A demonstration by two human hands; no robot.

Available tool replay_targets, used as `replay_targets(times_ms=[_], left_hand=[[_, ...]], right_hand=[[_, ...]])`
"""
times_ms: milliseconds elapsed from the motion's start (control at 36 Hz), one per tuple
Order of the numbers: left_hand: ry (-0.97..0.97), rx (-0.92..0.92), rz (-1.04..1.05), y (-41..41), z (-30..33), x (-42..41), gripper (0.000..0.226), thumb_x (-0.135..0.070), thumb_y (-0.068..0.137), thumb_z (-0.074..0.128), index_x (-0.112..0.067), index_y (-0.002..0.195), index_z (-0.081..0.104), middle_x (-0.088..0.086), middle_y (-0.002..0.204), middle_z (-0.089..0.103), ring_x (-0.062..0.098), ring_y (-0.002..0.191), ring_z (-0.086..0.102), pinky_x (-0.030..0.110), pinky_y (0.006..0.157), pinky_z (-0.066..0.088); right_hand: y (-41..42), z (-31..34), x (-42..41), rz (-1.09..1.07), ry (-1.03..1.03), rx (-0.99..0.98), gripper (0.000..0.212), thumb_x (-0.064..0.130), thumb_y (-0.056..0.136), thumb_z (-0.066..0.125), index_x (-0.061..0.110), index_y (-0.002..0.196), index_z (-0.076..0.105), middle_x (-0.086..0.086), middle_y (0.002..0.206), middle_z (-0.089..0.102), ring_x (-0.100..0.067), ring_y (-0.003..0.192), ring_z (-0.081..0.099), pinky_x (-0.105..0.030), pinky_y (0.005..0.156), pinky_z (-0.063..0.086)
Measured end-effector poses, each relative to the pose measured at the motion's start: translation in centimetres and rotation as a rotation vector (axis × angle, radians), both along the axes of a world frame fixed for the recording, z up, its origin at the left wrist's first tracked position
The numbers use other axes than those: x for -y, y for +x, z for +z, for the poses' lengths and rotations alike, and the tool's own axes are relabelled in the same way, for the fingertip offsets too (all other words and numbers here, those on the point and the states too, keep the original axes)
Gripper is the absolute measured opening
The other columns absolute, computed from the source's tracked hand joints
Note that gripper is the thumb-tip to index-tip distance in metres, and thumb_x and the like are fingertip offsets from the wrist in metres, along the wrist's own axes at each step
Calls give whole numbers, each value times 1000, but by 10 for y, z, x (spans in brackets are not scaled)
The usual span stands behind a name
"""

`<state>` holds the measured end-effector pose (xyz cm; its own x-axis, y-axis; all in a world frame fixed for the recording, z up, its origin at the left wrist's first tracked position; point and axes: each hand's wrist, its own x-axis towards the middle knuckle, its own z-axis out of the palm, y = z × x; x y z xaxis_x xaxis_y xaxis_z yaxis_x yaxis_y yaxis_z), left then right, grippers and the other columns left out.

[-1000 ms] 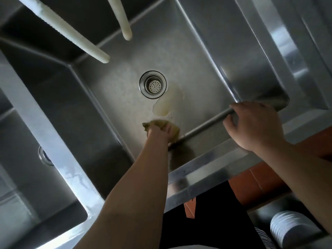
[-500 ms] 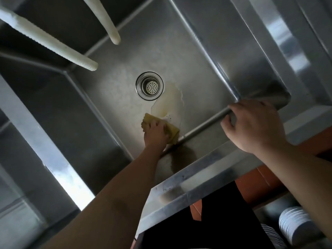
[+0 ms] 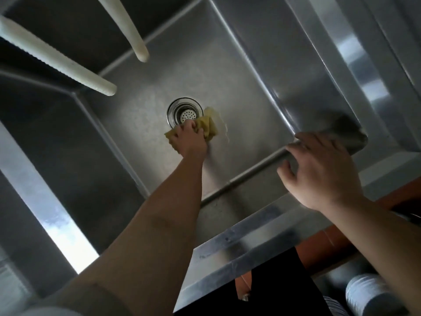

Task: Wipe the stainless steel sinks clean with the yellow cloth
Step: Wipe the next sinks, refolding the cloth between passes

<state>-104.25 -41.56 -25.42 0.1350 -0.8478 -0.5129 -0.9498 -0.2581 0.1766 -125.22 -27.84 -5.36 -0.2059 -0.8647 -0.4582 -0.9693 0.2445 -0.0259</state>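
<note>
Down on the floor of the sink (image 3: 250,92), just beside the drain (image 3: 185,111), my left hand (image 3: 190,140) presses the yellow cloth (image 3: 208,128) flat, fingers curled over its bunched top. My right hand (image 3: 323,172) rests on the front rim with fingers loosely spread, holding nothing, bracing me. To do this pass well, I judge I should keep even pressure and sweep the thin line of yellowish water toward the drain, overlapping strokes so no film stays. The cloth looks damp, crumpled and folded, partly hidden under my hand. 2 pale faucet hoses (image 3: 68,67) hang above the basin.
</note>
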Motion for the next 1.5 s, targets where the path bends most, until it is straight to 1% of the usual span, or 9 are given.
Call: replay_targets(times_ms=[250,472,556,778,1000,1167,1306,1417,1500], left_hand=[[-59,-185,175,10,1,50,15,-5,92,45,-20,89,45,-3,87,49,17,77,47,23,50,27],[-269,-314,542,16,17,38,20,-5,93,44,-23,98,52,1,106,56,27,100,60,40,84,54],[-271,-413,555,17,29,20,24,-6,91,44,-29,95,49,0,104,57,23,92,63,30,71,52],[-70,-462,46,-17,48,-43,19,-10,88,52,-22,102,56,1,99,49,19,72,50,24,68,35],[109,-212,-553,-46,50,-50,31,-22,97,47,-26,126,57,6,126,57,32,107,60,42,85,49],[89,-62,-1141,-16,33,-50,48,-23,101,43,-24,148,35,-1,151,36,23,137,33,41,109,33],[-71,-116,-1316,9,26,-40,56,-16,100,17,-25,154,30,-4,160,31,24,140,38,37,110,37],[-192,-42,-1274,2,25,-23,55,-20,97,23,-30,146,46,-7,152,45,21,131,52,36,104,46],[-164,-10,-1183,-10,22,-3,55,-22,100,19,-29,153,33,-5,159,34,24,138,42,39,102,44]], right_hand=[[1,-2,-2,-25,-48,8,42,37,81,44,10,96,73,-10,111,67,-32,106,57,-43,93,42],[0,0,-1,-22,-29,23,44,38,82,44,10,99,73,-9,114,67,-30,107,59,-43,95,42],[0,0,-1,-15,-19,20,45,38,83,42,10,100,73,-9,111,68,-30,105,59,-43,94,42],[0,2,0,-20,24,10,38,37,88,46,13,102,71,-6,108,68,-26,106,59,-41,96,39],[-1,3,1,-1,44,1,40,41,89,42,16,103,70,-3,106,67,-23,105,58,-41,97,38],[1,2,1,-28,22,-1,45,40,85,37,14,96,72,-4,100,68,-27,98,60,-42,90,41],[2,2,0,-25,35,-7,45,40,85,35,14,92,71,-3,96,67,-27,94,60,-43,88,41],[1,1,0,-35,35,-2,45,40,84,36,13,90,71,-4,93,68,-28,92,61,-43,87,41],[1,0,0,-37,49,2,45,40,84,38,12,91,72,-4,94,69,-28,92,61,-44,87,42]])
